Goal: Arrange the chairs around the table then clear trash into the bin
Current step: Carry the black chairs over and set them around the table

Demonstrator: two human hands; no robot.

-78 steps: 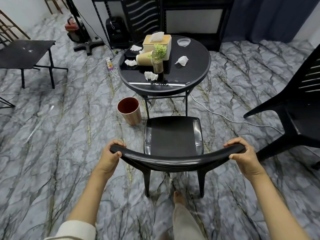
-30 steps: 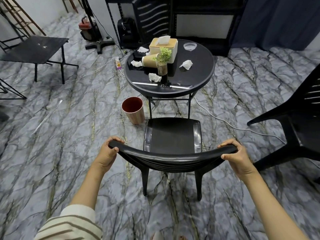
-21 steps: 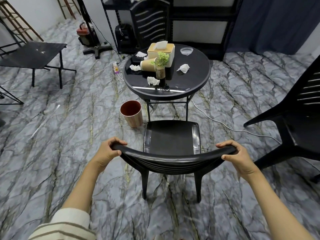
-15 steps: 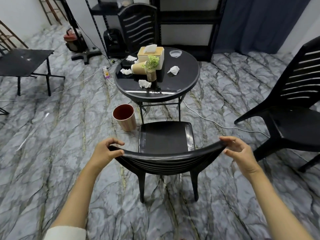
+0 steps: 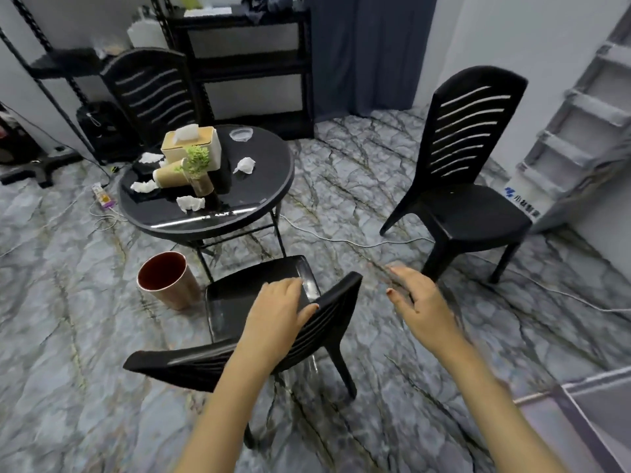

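Note:
A black chair stands with its seat tucked against the round black table. My left hand hovers with relaxed fingers over its backrest and holds nothing. My right hand, blurred, is in the air to the right of the chair, fingers loose. A second black chair stands apart at the right, and a third behind the table. Several crumpled tissues and a tipped paper cup lie on the table. A copper bin stands on the floor by the table's left leg.
A tissue box, a small potted plant and a clear lid share the tabletop. A white cable runs across the marble floor. Black shelving lines the back wall; white steps rise at the right.
Both hands have let go of the near chair's backrest. The view has swung right, bringing the right-hand chair fully into sight.

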